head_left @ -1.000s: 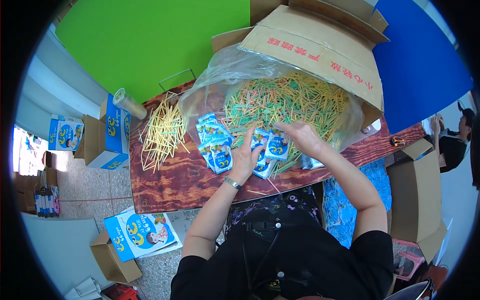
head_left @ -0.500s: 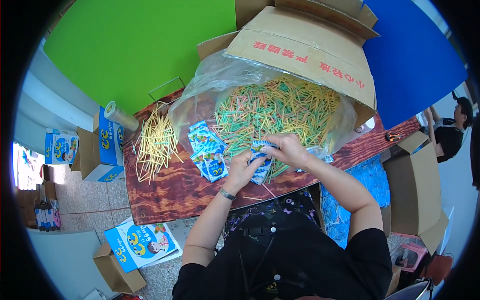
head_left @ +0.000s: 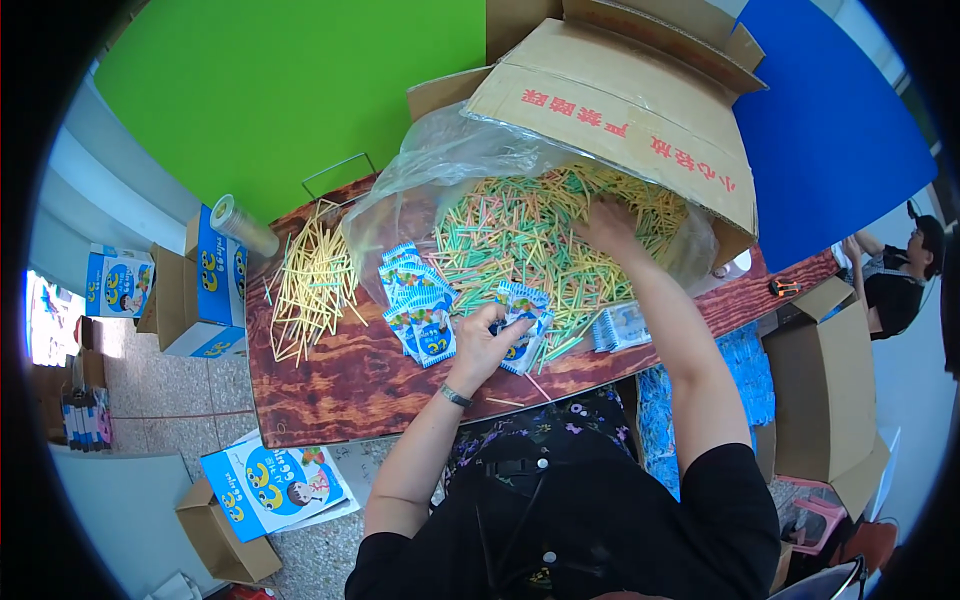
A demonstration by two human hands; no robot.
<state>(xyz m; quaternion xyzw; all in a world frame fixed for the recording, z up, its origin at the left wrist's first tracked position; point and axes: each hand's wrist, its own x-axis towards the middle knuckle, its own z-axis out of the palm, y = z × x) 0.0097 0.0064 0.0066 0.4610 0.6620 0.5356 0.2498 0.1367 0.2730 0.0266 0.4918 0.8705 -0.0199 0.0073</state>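
My left hand is closed on a small blue-and-white packet, held upright near the table's front edge. My right hand reaches deep into a heap of thin pastel sticks, yellow, green and pink; its fingertips are partly hidden among them. The heap spills from a clear plastic liner in a tipped cardboard box. Left of my left hand lies an overlapping pile of similar packets. Another group of packets lies beneath my right forearm.
A separate pile of mostly yellow sticks lies on the table's left, near a clear tub. Blue-and-white cartons stand beyond that end. An open cardboard box is at the right, with another person beyond.
My right hand has left the packet and moved up and right into the stick heap. My left hand keeps the packet. The packets under my right forearm now show more.
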